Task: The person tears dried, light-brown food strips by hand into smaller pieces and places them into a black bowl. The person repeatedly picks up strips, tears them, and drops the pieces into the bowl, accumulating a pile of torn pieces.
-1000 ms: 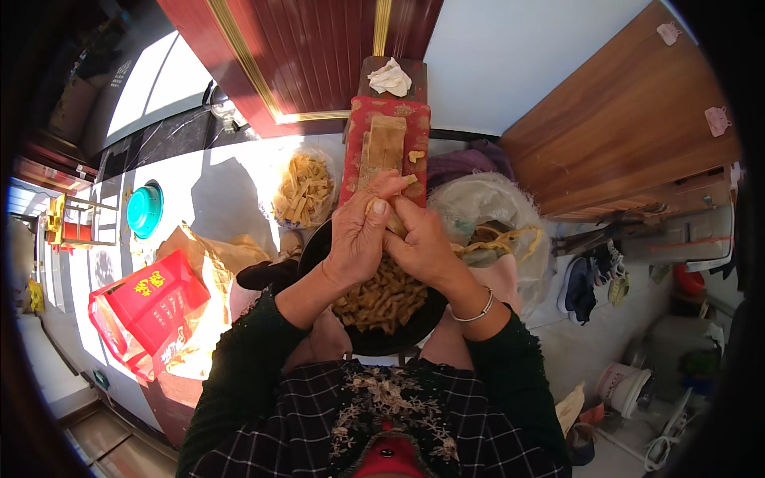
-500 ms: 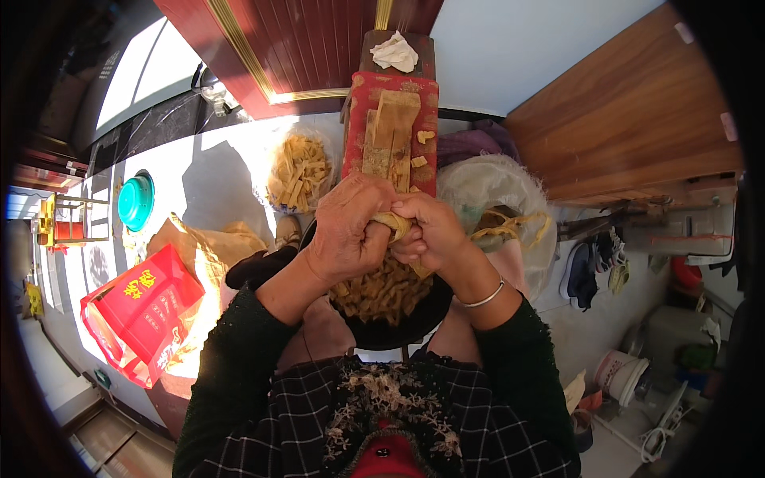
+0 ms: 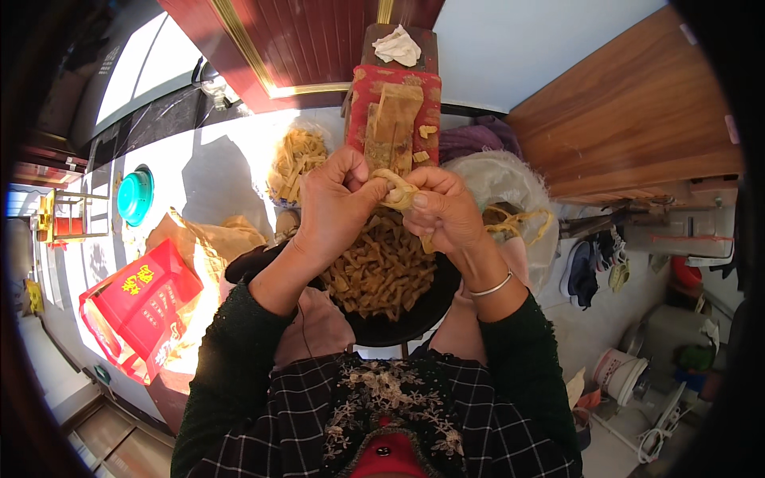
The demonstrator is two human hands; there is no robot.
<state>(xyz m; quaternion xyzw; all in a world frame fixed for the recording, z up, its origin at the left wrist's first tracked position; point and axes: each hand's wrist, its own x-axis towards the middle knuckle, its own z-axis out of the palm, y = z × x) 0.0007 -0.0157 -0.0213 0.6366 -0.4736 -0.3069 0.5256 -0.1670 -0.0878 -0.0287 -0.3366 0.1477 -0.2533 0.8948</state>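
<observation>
My left hand (image 3: pixel 339 199) pinches one end of a pale yellow twisted, looped strip (image 3: pixel 394 183). My right hand (image 3: pixel 445 209) grips the strip's other side, and part of it hangs below those fingers. Beneath both hands a black basin (image 3: pixel 381 333) between my legs holds a heap of brownish curled pieces (image 3: pixel 379 279). Just beyond my hands is a small bench with a red patterned cover (image 3: pixel 361 103), bearing a wooden block (image 3: pixel 398 119) and a few small yellow bits (image 3: pixel 427 131).
A bag of yellow strips (image 3: pixel 295 155) and a teal basin (image 3: pixel 135 196) are on the left, with a red bag (image 3: pixel 139 307) and brown paper. A white sack (image 3: pixel 526 191), shoes (image 3: pixel 582 271) and buckets (image 3: pixel 620 370) are on the right. A crumpled white cloth (image 3: pixel 398 46) tops the bench.
My hands have loosened from a tight clasp and moved apart sideways, exposing the looped strip between them and more of the heap in the black basin.
</observation>
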